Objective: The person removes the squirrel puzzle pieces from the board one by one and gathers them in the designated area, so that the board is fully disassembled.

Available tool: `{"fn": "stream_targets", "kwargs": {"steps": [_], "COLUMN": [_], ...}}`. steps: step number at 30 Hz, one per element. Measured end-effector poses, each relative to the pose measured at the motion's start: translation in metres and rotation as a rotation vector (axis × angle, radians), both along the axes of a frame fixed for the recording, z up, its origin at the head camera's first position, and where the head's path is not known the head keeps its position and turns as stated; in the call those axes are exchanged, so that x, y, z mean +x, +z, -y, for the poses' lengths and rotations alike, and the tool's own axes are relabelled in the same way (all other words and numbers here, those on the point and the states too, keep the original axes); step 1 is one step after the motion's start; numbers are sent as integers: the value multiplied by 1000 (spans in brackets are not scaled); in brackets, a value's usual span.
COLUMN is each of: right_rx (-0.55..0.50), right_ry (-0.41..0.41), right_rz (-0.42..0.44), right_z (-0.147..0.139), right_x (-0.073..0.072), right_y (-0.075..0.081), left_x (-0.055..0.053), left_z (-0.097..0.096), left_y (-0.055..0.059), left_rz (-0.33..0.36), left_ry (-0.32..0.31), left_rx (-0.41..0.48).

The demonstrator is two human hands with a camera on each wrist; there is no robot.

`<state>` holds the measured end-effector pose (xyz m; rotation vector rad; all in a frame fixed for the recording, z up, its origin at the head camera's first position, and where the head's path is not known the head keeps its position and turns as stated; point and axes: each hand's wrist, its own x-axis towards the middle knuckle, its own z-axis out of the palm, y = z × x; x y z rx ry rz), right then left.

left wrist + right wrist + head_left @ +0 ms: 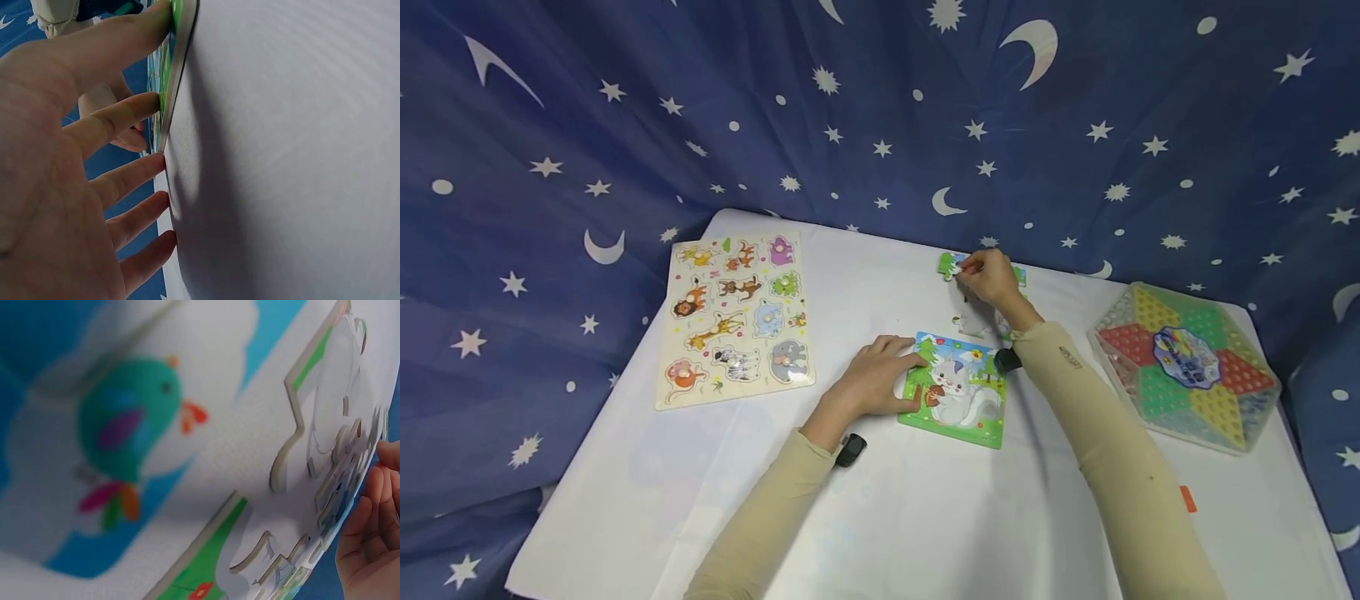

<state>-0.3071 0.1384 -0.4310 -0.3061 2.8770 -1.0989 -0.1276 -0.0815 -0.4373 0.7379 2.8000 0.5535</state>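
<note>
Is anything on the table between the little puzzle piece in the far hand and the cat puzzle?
Yes. Loose pale pieces lie between the green puzzle piece, pinched by the right hand, and the cat puzzle; the hand can lift over them.

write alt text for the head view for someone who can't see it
Seen from above, a person's left hand rests on the edge of a cat jigsaw on a white table, while the right hand pinches a green puzzle piece farther back. An animal peg puzzle lies left, a hexagonal game board right, before a starry blue curtain.
</note>
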Motion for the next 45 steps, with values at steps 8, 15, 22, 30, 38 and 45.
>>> {"fn": "stream_targets", "kwargs": {"steps": [8, 15, 22, 30, 38, 45], "right_rx": [65, 75, 53, 0, 44, 111], "right_ry": [-59, -88, -54, 94, 300, 319], "right_rz": [46, 39, -13, -19, -3, -75], "right_z": [-3, -6, -11, -15, -10, -10], "right_x": [-2, -3, 0, 32, 82, 114], "right_y": [-1, -3, -3, -4, -6, -1], "left_x": [5, 5, 5, 4, -1, -3], "left_z": [-5, -8, -9, -4, 1, 0], "left_y": [2, 1, 2, -2, 0, 3], "left_rz": [2, 2, 3, 31, 20, 34], "left_ry": [-8, -16, -8, 0, 1, -1], "left_rx": [12, 10, 2, -5, -13, -34]}}
